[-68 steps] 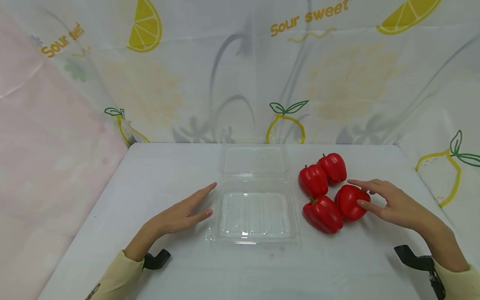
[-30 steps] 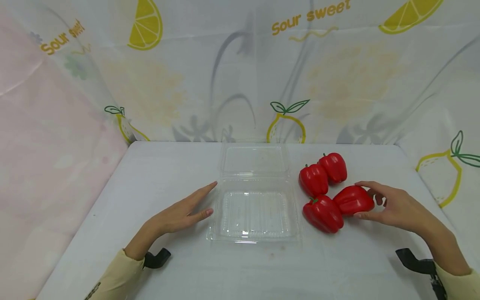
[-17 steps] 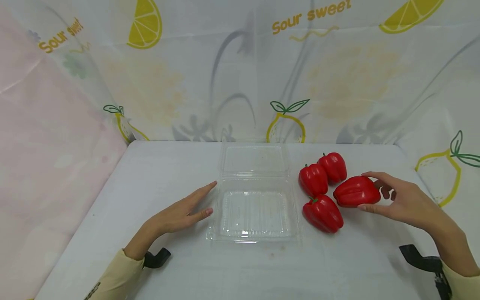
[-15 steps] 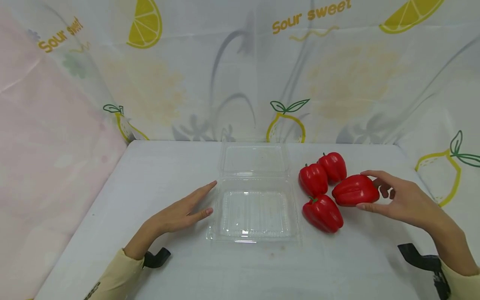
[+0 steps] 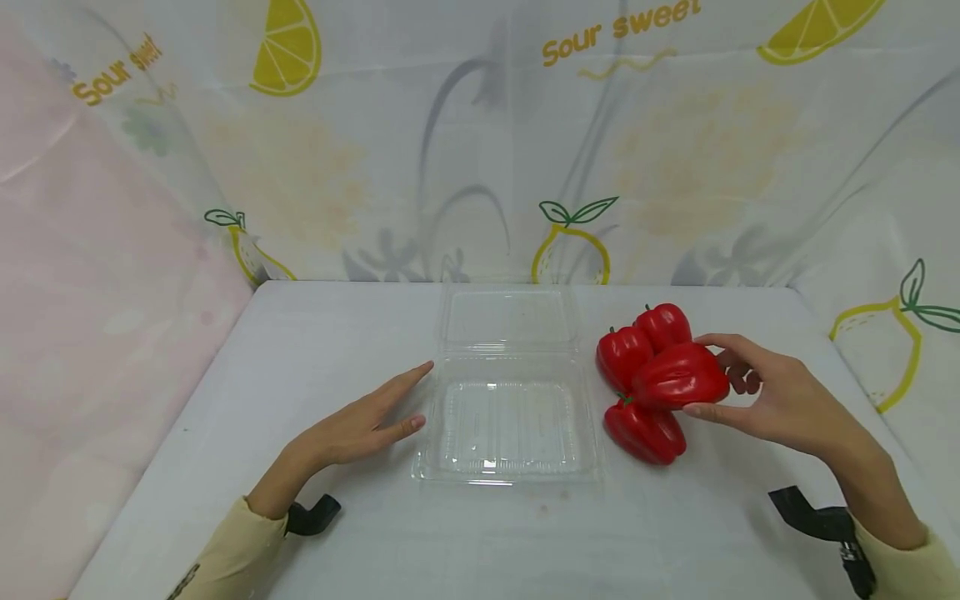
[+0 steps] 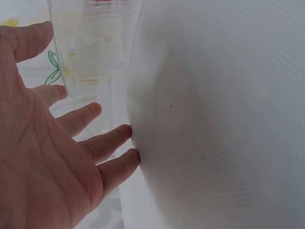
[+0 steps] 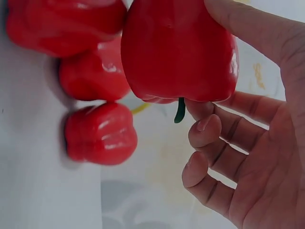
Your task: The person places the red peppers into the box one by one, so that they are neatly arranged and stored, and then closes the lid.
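Observation:
Between thumb and fingers my right hand grips a red bell pepper, tilted on its side and raised above the table. In the right wrist view its green stem points toward my curled fingers. Behind and below it lie the other red peppers: one at the back, one at the left and one in front. My left hand has its fingers extended at the left side of a clear plastic clamshell box. Whether the fingertips touch the box, I cannot tell.
The box's clear lid lies folded back toward the rear of the white table. A lemon-patterned cloth hangs behind the table. A pink cloth stands along the left side.
My right hand has taken hold of the nearest right pepper, tipped it over, lifted it and carried it left over the other peppers. My left hand and the box have stayed put.

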`<state>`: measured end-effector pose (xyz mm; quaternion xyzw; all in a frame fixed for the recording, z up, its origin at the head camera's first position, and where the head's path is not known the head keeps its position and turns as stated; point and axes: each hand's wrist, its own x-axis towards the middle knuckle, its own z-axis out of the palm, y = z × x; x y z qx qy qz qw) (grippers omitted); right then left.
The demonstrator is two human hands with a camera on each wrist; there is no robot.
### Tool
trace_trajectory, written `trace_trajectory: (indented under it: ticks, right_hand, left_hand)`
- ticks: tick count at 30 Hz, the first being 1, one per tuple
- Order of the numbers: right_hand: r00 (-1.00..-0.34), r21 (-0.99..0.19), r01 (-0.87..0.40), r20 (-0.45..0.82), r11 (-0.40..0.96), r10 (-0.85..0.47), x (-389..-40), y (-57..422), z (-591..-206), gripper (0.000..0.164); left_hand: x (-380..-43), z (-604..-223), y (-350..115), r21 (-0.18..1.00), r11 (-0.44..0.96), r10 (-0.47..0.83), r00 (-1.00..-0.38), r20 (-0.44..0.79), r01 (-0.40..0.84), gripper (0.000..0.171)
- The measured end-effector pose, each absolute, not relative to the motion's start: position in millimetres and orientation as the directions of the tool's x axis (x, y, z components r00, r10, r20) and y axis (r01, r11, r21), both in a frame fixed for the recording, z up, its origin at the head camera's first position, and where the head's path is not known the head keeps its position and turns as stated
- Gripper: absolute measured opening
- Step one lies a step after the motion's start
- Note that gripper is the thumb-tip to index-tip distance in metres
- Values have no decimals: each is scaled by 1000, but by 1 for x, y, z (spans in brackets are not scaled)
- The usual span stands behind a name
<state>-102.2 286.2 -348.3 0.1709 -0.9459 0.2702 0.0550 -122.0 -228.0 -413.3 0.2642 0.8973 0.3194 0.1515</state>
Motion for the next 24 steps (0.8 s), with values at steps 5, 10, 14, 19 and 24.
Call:
trace_trajectory:
  ticks: [5,10,14,19,24]
  right_hand:
    - [-913,-476,-406,244,780,-326,-102,271,-346,81]
    - [-891,-475,-451,287,755,-352,-102,254,-345,78]
    - [-888,-493,-459,289,739,-358,-102,241,-347,77]
    - [-896,-529,-444,253,723,-366,-102,227,-355,77]
    - [-892,-543,-451,258,708,-370,-101,215,-359,76]
  left_hand:
    - [-122,-414,-227,653,655,571,-814,-101,379,73]
    - [-123,-413,-226,646,653,581,-809,-90,396,74]
    - [-124,-414,-226,645,652,582,-809,-87,400,74]
    - [-124,-414,-226,650,648,582,-809,-86,397,74]
    - [-124,-415,-226,645,649,584,-808,-83,403,74]
